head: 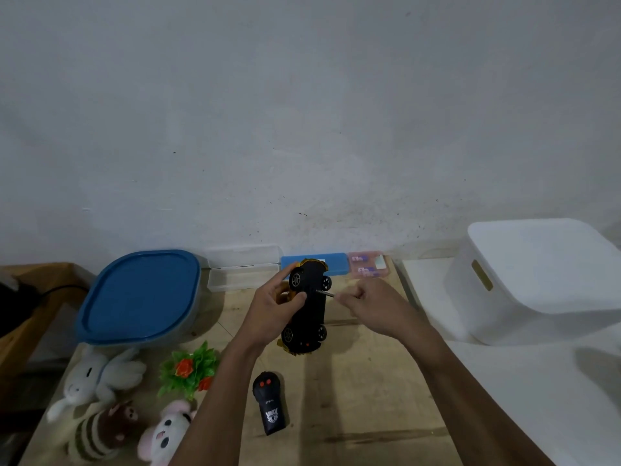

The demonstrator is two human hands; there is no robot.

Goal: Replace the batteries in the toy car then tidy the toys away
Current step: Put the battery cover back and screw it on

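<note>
My left hand grips a yellow toy car turned so that its black underside and wheels face me, held above the wooden table. My right hand pinches a small screwdriver whose metal tip touches the car's underside near the front wheels. A black remote control with two red buttons lies on the table below the car. Small pink battery packs sit at the back by the wall.
A blue-lidded tub stands at the left, a white storage box at the right. Clear plastic cases and a blue case line the wall. Plush toys and a green plastic plant lie at the front left.
</note>
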